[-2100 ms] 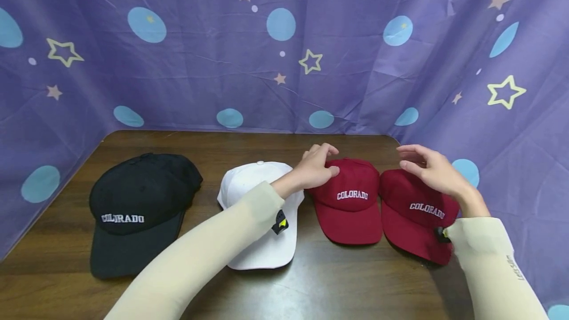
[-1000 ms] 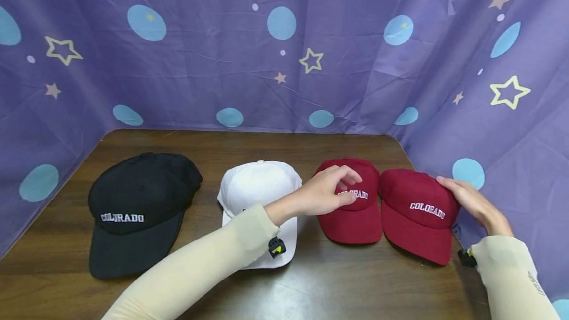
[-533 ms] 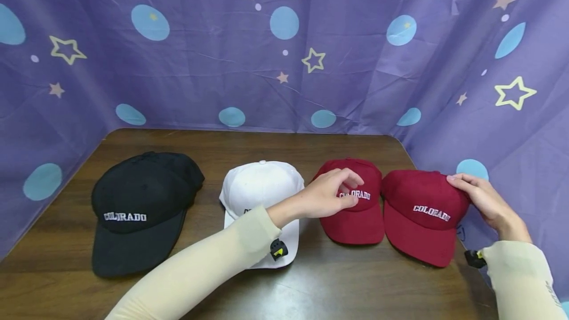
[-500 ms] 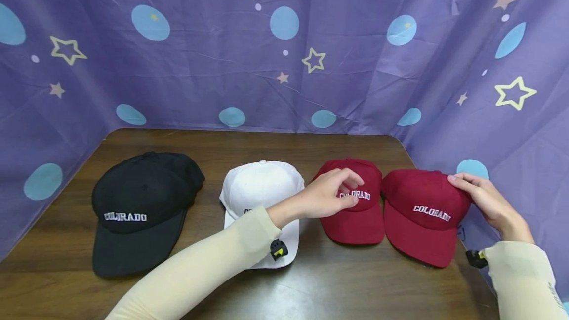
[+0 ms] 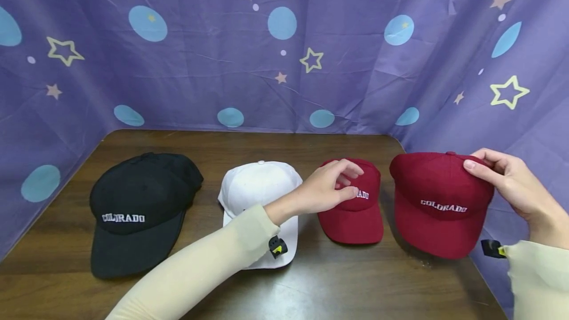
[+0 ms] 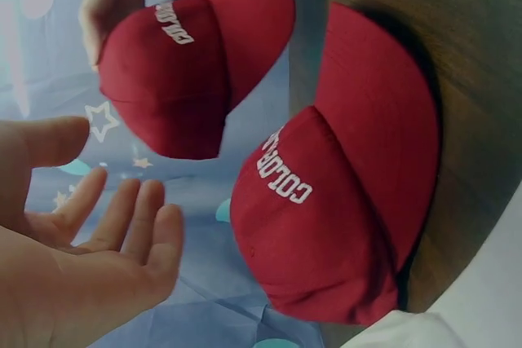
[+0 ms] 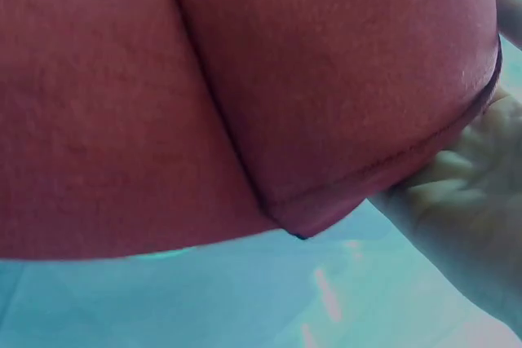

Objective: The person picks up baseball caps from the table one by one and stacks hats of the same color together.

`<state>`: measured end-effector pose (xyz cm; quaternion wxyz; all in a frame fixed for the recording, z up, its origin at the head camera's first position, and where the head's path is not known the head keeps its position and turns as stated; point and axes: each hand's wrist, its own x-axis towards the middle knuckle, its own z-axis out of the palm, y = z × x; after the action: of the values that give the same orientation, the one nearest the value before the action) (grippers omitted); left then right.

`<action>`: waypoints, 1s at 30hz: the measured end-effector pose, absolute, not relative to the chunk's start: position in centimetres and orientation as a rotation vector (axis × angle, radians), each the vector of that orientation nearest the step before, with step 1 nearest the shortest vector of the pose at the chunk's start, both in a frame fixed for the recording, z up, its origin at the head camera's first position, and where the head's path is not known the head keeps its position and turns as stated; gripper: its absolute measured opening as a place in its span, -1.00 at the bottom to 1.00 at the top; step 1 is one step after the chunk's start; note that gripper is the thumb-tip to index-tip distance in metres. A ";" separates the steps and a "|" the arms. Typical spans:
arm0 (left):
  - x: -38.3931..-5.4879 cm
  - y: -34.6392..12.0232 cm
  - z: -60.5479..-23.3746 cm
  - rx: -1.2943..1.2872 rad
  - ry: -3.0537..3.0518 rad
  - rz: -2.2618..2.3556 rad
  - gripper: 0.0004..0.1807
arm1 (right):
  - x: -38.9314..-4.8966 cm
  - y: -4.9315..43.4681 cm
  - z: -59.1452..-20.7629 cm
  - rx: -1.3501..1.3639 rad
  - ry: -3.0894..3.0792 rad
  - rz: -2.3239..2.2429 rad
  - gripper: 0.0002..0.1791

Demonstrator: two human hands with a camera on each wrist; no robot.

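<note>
My right hand (image 5: 520, 181) grips a red baseball cap (image 5: 437, 181) marked COLORADO by the side of its crown, thumb in front. This cap hangs raised at the table's right edge, brim toward me. In the right wrist view the cap (image 7: 342, 79) fills most of the frame, with part of the hand (image 7: 473, 209) behind it. A second red cap (image 5: 355, 226) rests on the table. Over its left part hovers my left hand (image 5: 326, 186), fingers loosely bent. The left wrist view shows nothing between the left hand's (image 6: 90, 258) fingers, beside the resting cap (image 6: 302, 234).
A white cap (image 5: 260, 184), partly hidden by my left forearm, sits left of the resting red cap. Farther left is a black COLORADO cap (image 5: 138, 191). The brown wooden table (image 5: 320, 280) is backed by a purple curtain (image 5: 200, 83) with stars and blue dots.
My right hand came down to the rightmost red cap, took hold of its crown and raised it, shifting slightly right. My left hand moved right to hang before the other red cap.
</note>
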<state>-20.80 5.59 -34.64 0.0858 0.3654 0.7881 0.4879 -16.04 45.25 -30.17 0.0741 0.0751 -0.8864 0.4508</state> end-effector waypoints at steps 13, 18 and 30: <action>-21.0 4.8 -32.7 1.270 2.408 1.468 -0.30 | -14.6 38.9 -27.5 0.753 -2.599 1.437 -0.78; -20.9 4.5 -32.5 1.266 2.249 1.414 -0.29 | -14.8 36.9 -27.9 0.881 -2.565 1.562 -0.77; -20.8 3.8 -33.3 1.225 2.082 1.387 -0.40 | -15.6 34.3 -29.5 0.913 -2.639 1.620 -0.81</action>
<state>-20.82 3.75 -33.30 0.1772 0.4328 0.7355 0.4902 -15.61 34.31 -29.51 -0.0433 0.2824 -0.8168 0.5012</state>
